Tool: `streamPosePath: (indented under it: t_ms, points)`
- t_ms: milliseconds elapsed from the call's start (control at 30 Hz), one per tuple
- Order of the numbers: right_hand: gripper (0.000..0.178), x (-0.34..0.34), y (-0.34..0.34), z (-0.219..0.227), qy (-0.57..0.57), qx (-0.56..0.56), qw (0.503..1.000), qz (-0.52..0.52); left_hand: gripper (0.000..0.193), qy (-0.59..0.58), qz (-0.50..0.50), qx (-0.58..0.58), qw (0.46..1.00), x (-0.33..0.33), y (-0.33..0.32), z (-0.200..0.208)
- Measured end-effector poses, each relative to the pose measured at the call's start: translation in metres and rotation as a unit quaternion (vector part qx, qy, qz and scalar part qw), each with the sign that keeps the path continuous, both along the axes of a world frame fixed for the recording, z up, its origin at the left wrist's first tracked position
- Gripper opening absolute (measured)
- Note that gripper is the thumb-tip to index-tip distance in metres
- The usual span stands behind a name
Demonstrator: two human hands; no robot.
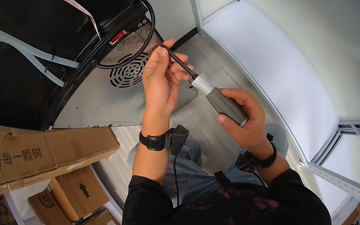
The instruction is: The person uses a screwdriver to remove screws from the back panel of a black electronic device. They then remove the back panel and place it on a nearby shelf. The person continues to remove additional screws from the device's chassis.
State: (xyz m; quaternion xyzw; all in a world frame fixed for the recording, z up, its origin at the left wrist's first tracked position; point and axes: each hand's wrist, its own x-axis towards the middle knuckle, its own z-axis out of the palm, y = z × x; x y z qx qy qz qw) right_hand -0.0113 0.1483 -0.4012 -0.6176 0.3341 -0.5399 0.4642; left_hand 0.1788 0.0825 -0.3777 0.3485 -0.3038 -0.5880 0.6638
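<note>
Nearest is the person's black shirt point(197, 218). Beyond it, the right hand point(247, 118) is wrapped around the grey handle of a screwdriver point(203, 83), while the left hand point(159, 71) has its fingers closed on the dark shaft near the tip; whether they also hold a screw cannot be told. The screwdriver slants from far left to near right, with its tip near the metal panel point(94, 107). A swing leftward could snag the black cable point(153, 15) looping close by. If the left fingers slip, the tip could scratch the panel. The cord point(175, 179) hanging from the left wristband point(155, 142) might catch during a reach.
</note>
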Motion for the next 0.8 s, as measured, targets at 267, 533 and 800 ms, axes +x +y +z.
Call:
streamPosePath:
  t_ms: [267,533,800]
  points:
    - [0.039,0.010,0.008,0.010,-0.008,0.046,0.999,-0.023,0.034,0.003,-0.004,-0.040,0.999,0.006,-0.005,-0.006]
    - [0.035,0.019,0.017,0.008,-0.047,0.095,0.994,-0.029,0.032,0.006,0.000,-0.050,0.999,0.003,-0.006,-0.007]
    - [0.031,0.018,0.014,0.017,-0.046,0.117,0.991,-0.046,0.034,0.034,0.037,-0.064,0.997,-0.008,-0.007,-0.011]
